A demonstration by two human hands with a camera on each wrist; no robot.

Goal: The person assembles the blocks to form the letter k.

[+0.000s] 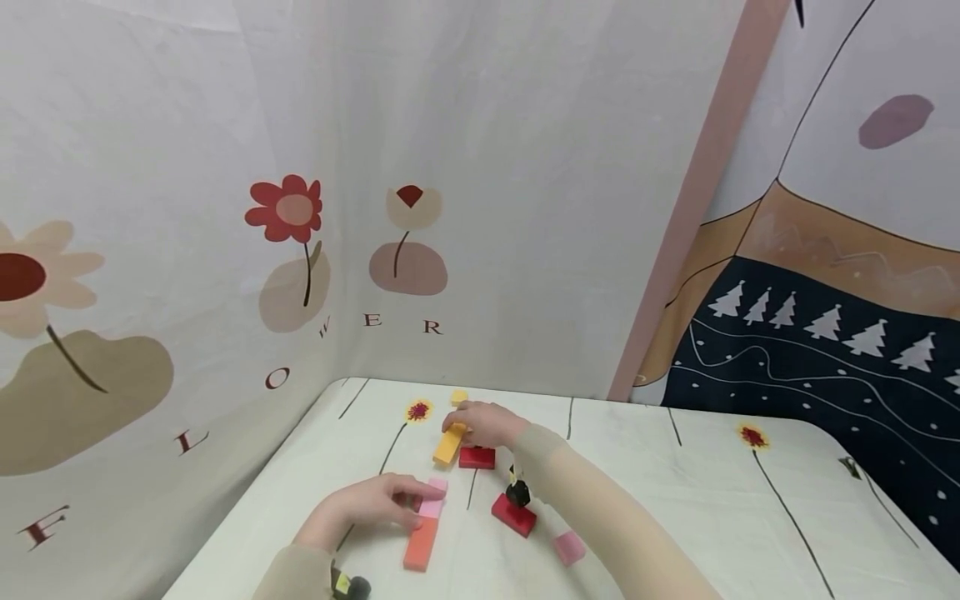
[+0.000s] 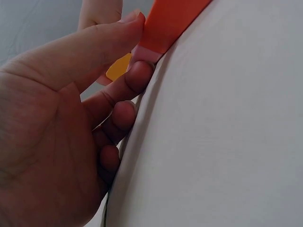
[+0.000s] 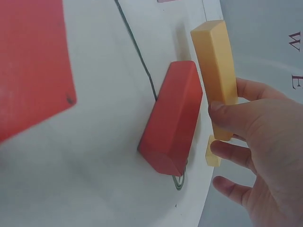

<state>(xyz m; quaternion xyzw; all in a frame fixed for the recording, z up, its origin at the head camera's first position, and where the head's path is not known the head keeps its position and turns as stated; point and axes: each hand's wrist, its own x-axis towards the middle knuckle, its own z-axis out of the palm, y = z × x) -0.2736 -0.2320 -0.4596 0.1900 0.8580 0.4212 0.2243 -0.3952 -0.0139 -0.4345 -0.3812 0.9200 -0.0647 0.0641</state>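
Observation:
My right hand point(image 1: 487, 423) pinches a long yellow block point(image 1: 448, 446) between thumb and fingers. The right wrist view shows that yellow block point(image 3: 215, 71) tilted above the white cloth, next to a red block point(image 3: 173, 118). At the lower left of the head view, my left hand point(image 1: 371, 502) has its fingers curled at a pink block point(image 1: 431, 508). The thumb tip reaches the near end of it, where an orange block point(image 1: 421, 546) lies end to end with it. In the left wrist view the thumb touches the orange block point(image 2: 170, 21); the fingers partly hide the pink one.
A small yellow block point(image 1: 459, 398) lies beyond the right hand. One red block point(image 1: 477, 458) sits just below that hand, another red block point(image 1: 514, 515) nearer, and a pink block point(image 1: 569, 547) by the right forearm. White printed cloth point(image 1: 675, 500) covers the surface; fabric walls rise behind.

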